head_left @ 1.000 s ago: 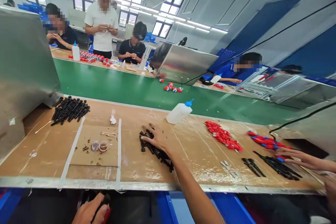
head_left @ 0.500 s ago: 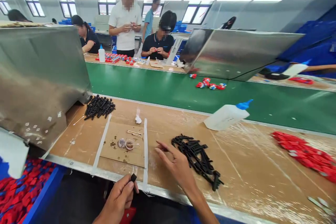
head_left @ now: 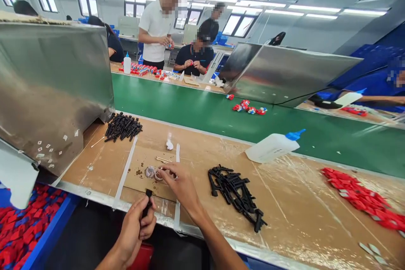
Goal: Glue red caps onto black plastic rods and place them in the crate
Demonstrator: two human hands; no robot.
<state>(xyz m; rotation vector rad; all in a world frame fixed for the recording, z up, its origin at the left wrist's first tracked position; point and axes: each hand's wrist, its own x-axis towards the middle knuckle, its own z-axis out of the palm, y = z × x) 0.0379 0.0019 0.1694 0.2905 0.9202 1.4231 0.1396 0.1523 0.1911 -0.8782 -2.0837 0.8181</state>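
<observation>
My left hand (head_left: 136,223) is closed around a black part (head_left: 148,199), its square end pointing up, at the table's front edge. Over the cardboard (head_left: 136,183), my right hand (head_left: 179,181) pinches the end of a cotton swab at a small round pot (head_left: 158,174). Another small pot (head_left: 149,172) sits just left of it. Behind them lie a few swabs (head_left: 163,160) and a white crumpled scrap (head_left: 169,144). Black parts lie in a pile (head_left: 124,126) at the back left and a second pile (head_left: 234,192) right of my right hand.
A white bottle with a blue tip (head_left: 272,147) leans near the green belt (head_left: 190,107). Red pieces (head_left: 363,196) lie at the right. A metal panel (head_left: 57,88) stands left, above a blue bin of red pieces (head_left: 28,223). People sit and stand across the belt.
My right hand has moved left from beside the right black pile to the pots, and its fingers have closed on the swab. My left hand has risen slightly with the black part.
</observation>
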